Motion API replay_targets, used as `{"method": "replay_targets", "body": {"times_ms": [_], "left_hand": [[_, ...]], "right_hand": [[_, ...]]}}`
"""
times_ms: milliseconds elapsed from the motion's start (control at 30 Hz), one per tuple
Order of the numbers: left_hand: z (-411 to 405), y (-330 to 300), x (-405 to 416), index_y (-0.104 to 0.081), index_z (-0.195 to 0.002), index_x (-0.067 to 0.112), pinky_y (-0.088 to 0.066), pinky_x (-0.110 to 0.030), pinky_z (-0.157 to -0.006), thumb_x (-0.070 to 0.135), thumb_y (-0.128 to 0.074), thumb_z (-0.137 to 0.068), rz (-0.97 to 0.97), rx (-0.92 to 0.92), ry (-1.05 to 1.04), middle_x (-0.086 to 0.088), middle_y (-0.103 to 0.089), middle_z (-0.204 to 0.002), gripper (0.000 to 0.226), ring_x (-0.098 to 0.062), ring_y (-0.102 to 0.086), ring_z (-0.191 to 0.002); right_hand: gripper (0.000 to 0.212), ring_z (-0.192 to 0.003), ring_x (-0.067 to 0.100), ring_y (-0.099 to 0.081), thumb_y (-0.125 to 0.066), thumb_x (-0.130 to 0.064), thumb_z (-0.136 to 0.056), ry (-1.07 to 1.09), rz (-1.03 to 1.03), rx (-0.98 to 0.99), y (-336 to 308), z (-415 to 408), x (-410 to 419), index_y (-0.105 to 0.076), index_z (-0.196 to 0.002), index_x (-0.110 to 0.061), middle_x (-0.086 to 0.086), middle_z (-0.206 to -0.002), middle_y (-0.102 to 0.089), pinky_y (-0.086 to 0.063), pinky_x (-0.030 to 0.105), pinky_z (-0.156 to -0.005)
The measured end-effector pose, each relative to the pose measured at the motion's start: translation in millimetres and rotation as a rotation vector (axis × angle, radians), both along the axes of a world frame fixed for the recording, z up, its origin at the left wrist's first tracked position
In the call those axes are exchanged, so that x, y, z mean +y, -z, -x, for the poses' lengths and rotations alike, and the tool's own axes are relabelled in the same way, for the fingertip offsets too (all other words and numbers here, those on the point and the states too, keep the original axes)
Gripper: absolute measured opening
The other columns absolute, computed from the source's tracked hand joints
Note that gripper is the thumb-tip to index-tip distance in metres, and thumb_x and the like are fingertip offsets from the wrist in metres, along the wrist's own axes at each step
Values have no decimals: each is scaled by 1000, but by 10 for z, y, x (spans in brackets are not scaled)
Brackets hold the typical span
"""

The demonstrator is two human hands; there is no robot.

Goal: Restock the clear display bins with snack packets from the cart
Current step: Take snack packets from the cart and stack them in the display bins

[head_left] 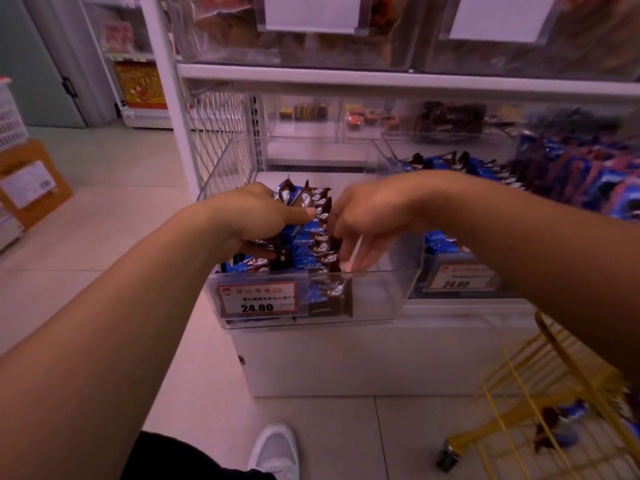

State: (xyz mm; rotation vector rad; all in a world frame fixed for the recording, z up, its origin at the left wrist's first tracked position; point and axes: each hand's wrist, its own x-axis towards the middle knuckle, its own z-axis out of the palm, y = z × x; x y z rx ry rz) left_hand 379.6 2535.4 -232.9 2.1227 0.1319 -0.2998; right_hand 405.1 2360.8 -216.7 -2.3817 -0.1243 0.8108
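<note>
Blue-and-brown snack packets stand on edge in a tight row inside a clear bin at the front of the lowest shelf, filling its left part while the right part shows bare plastic. Each packet carries a white swirl mark near its crimped end. The left hand presses against the left side of the row, thumb laid across the tops and fingers curled round several packets. The right hand hangs over the row's right side with fingers pointing down and loosely spread; whether they pinch a packet cannot be told. A red-framed price tag reading 24.80 sits on the bin's front wall. Just to the right, a second bin holds more blue packets and its own tag. A yellow wire cart stands at lower right with at least one packet inside. A cardboard box rests on the floor at far left.
</note>
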Motion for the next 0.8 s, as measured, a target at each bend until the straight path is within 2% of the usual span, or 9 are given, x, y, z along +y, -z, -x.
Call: {"method": "replay_targets", "body": {"times_ms": [33, 100, 200, 367, 500, 567, 633, 700, 800], "left_hand": [[-1, -9, -12, -56, -107, 15, -61, -33, -71, 41, -76, -81, 33, 2, 25, -7, -68, -105, 42, -22, -68, -95], [-5, -38, -44, -59, -111, 12, -61, -34, -77, 41, -80, -73, 138, 37, 99, -7, -72, -104, 53, -20, -72, -93], [1, -96, -115, -63, -115, 8, -59, -37, -85, 38, -85, -59, 238, 136, 216, -10, -74, -106, 68, -24, -71, -100], [-52, -116, -167, -69, -106, 7, -59, -26, -61, 27, -82, -61, 351, 229, 294, -9, -77, -94, 51, -16, -75, -79], [-120, -119, -160, -65, -115, 8, -60, -33, -78, 38, -78, -65, 493, 196, 299, -10, -75, -106, 60, -20, -72, -96], [-193, -114, -139, -60, -119, 11, -59, -35, -78, 53, -73, -73, 494, 110, 163, -9, -73, -109, 64, -22, -71, -98], [-261, -36, -146, -56, -120, 16, -51, -32, -77, 56, -60, -88, 225, -115, -7, -3, -69, -108, 51, -17, -65, -96], [-311, 120, -169, -51, -132, 19, -46, -35, -87, 54, -48, -96, -312, -342, 30, -4, -62, -123, 50, -21, -57, -108], [-366, 414, -274, -12, -156, 30, -17, -52, -119, 66, -34, -95, -817, -189, 413, -1, -12, -165, 74, -30, -12, -150]], "right_hand": [[22, -76, 20, -76, -58, -17, -98, -33, 19, -151, -81, -20, -70, -59, -119, -11, 11, -97, -76, -61, 28, -63], [48, -84, 13, -74, -78, -22, -85, -175, -3, -436, -257, -49, -225, -57, -128, -25, -2, -113, -69, -61, 24, -66], [76, -106, 2, -65, -88, -17, -73, -416, -166, -503, -366, -13, -324, -51, -138, -33, -16, -125, -59, -56, 17, -78], [72, -102, 15, -67, -88, -10, -72, -555, -169, -502, -321, -52, -309, -56, -135, -26, -10, -119, -62, -59, 26, -79], [47, -91, 7, -68, -88, -23, -72, -570, -58, -525, -348, -131, -332, -66, -113, -27, -9, -102, -69, -57, 25, -75], [42, -79, 5, -66, -82, -38, -65, -547, 104, -699, -378, -207, -362, -67, -103, -27, -7, -89, -70, -53, 24, -65], [48, -71, 7, -62, -73, -50, -57, -511, 319, -871, -390, -325, -375, -68, -98, -24, -7, -84, -68, -54, 31, -63], [42, -69, 14, -60, -74, -51, -59, -485, 497, -915, -363, -474, -353, -67, -88, -22, -4, -77, -65, -54, 34, -62], [36, -62, 20, -59, -81, -43, -61, -444, 684, -864, -267, -759, -238, -56, -70, -20, 0, -66, -59, -45, 28, -52]]}}
